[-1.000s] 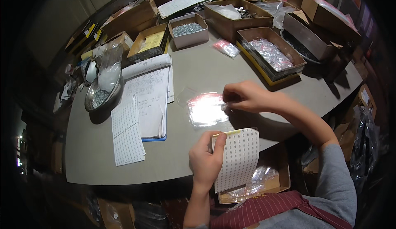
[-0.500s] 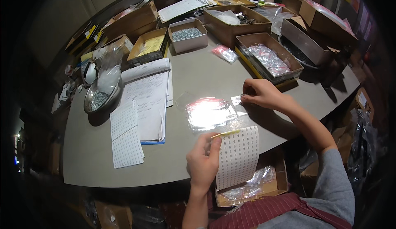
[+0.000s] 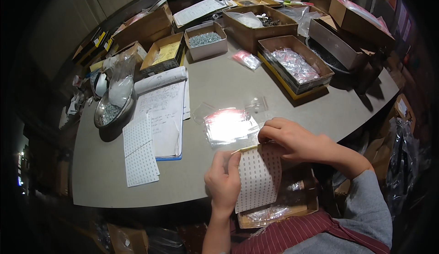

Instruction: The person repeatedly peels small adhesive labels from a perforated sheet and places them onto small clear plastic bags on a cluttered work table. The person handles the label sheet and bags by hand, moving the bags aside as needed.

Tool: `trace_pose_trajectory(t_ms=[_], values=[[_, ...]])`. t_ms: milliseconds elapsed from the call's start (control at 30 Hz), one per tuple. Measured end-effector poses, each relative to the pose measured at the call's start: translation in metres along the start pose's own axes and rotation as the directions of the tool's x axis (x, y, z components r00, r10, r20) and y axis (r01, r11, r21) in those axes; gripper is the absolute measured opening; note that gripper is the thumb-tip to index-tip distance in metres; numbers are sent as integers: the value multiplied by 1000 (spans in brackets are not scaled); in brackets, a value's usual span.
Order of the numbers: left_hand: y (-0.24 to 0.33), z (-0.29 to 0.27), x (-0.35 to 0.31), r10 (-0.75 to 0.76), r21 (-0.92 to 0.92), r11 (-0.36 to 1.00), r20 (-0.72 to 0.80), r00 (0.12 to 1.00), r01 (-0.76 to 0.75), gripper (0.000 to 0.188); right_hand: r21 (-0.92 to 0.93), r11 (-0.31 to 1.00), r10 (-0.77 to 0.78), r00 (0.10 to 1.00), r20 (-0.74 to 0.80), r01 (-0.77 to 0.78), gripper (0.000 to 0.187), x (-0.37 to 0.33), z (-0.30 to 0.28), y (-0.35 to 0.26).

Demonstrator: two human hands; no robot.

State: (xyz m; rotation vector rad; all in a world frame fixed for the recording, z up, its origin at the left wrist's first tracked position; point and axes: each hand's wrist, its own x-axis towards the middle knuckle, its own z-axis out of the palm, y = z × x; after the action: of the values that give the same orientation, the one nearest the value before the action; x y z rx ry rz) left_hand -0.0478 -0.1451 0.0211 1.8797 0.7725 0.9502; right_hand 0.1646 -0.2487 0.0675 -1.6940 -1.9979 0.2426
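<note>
My left hand (image 3: 222,181) grips a sheet of small printed stickers (image 3: 257,181) by its upper left corner, and the sheet hangs down, slightly curved. At the sheet's top right edge, my right hand (image 3: 295,140) pinches with curled fingers; the fingertips are partly hidden. Just beyond lies a pile of small clear zip bags (image 3: 228,127), bright with glare. One separate zip bag (image 3: 257,104) with a small round mark lies behind the pile. Under the sheet, at the table's front edge, stands an open cardboard box (image 3: 312,199) with filled clear bags in it.
Further sticker sheets (image 3: 139,155) overlap a clipboard of papers (image 3: 160,121) on the left. A metal bowl of screws (image 3: 109,112) stands beside them. Along the back are a white box of screws (image 3: 206,43), a box of filled bags (image 3: 295,66) and a dark-filled basin (image 3: 329,57).
My right hand has come down and inward from the separate zip bag to the sheet's top edge. That bag now lies free behind the pile. The sheet has tilted a little.
</note>
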Motion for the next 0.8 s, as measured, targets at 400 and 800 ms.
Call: trace_pose_trajectory(t_ms=[400, 800], values=[[-6, -1, 1, -94, -30, 995, -20, 995, 93, 13, -338, 940, -143, 961, -237, 56, 30, -14, 39, -7], [3, 11, 1, -131, -73, 989, -42, 990, 128, 21, -479, 848, -432, 818, -379, 226, 18, -17, 49, 6]])
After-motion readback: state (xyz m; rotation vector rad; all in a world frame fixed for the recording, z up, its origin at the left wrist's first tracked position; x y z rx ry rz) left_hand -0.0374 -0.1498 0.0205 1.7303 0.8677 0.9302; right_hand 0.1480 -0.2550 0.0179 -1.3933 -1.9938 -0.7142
